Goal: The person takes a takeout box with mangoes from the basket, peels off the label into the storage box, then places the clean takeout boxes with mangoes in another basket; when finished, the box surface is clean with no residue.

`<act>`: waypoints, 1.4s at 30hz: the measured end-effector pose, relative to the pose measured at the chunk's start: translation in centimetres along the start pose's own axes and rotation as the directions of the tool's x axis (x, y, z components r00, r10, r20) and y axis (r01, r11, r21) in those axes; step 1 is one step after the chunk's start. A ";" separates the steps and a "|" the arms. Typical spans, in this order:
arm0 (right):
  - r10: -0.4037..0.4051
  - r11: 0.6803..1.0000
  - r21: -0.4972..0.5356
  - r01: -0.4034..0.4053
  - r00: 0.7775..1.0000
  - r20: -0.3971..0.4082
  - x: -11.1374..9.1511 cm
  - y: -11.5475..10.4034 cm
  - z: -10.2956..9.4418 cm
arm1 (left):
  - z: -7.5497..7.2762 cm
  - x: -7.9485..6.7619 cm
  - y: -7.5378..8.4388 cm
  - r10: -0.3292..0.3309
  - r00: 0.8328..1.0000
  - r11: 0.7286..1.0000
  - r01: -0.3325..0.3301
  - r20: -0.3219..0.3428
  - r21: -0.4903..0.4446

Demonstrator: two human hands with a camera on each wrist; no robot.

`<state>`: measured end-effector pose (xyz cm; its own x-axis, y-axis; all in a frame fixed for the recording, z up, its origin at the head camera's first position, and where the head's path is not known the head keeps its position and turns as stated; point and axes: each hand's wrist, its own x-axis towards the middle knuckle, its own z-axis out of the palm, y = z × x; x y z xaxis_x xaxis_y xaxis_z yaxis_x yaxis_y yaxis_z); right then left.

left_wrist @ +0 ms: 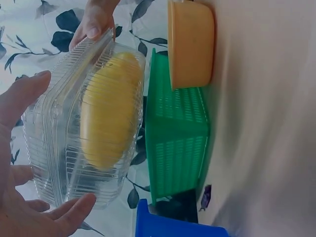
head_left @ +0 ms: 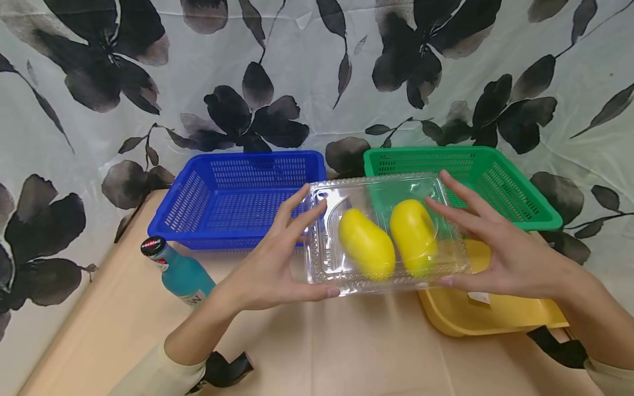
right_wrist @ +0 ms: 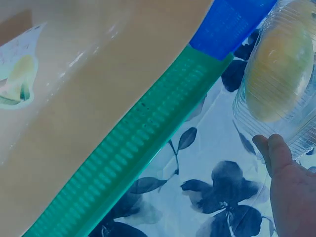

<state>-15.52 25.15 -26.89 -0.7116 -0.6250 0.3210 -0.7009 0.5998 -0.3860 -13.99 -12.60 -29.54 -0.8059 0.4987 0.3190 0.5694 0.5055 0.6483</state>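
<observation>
A clear plastic clamshell container [head_left: 386,287] is held up above the table between both hands. Two yellow mangoes [head_left: 366,245] lie side by side inside it, seen through the plastic. My left hand [head_left: 267,269] grips its left end, thumb at the near edge and fingers at the far side. At the opposite end, my right hand [head_left: 515,258] holds it the same way, fingers spread. In the left wrist view the container's lid and ribbed wall [left_wrist: 54,123] appear closed around the fruit.
Behind stand a blue basket [head_left: 238,240] on the left and a green basket [head_left: 545,217] on the right. A yellow basin [head_left: 455,324] sits under the right hand. Left of the left arm is a bottle of blue liquid [head_left: 185,275]. Floral cloth [head_left: 307,82] hangs behind.
</observation>
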 end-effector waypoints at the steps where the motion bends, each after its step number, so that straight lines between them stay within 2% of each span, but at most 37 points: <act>1: 0.000 1.000 0.015 0.000 1.000 0.000 0.0 0.2 -0.1 | 0.1 0.2 -0.1 0.002 1.000 1.000 -0.002 -0.001 -0.002; 5: 0.017 0.997 0.080 -0.017 1.000 -0.002 -0.1 1.1 -0.8 | 0.9 1.6 -0.2 0.031 0.999 0.999 -0.031 -0.014 -0.032; 12: 0.061 0.990 0.127 -0.056 0.997 -0.039 0.4 3.1 -2.2 | 1.2 5.2 -0.2 0.107 0.993 0.991 -0.110 -0.048 -0.072; 16: 0.068 0.992 0.108 -0.063 0.997 -0.038 0.7 4.3 -2.6 | 1.4 6.7 -0.5 0.101 0.994 0.991 -0.105 -0.050 -0.086; 20: 0.081 0.989 0.129 -0.077 0.996 -0.023 0.9 5.2 -2.6 | 1.9 7.5 -1.0 0.099 0.994 0.990 -0.104 -0.056 -0.098; 24: 0.102 0.981 0.168 -0.100 0.995 -0.007 0.8 6.2 -2.0 | 2.4 8.0 -1.5 0.077 0.996 0.996 -0.079 -0.040 -0.052; 28: 0.136 0.977 0.163 -0.136 0.991 0.007 0.8 7.5 -1.8 | 2.8 9.1 -1.5 0.048 0.999 0.999 -0.048 -0.013 -0.001; 36: 0.202 0.969 0.139 -0.202 0.979 0.014 1.2 10.0 -2.7 | 4.1 12.0 -1.2 0.030 1.000 1.000 -0.030 -0.001 0.009; 38: 0.218 0.967 0.135 -0.218 0.976 0.012 1.1 10.5 -3.0 | 4.5 12.7 -1.3 0.034 0.999 0.999 -0.034 -0.003 -0.020; 42: 0.227 0.961 0.160 -0.225 0.974 0.002 1.1 11.3 -3.5 | 5.1 13.8 -1.8 0.034 0.999 0.991 -0.035 -0.014 -0.133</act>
<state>-24.38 32.99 -27.89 -0.8522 -0.4733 0.2229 -0.5059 0.6369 -0.5818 -25.30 -3.01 -29.86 -0.7886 0.5053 0.3504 0.5708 0.3897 0.7227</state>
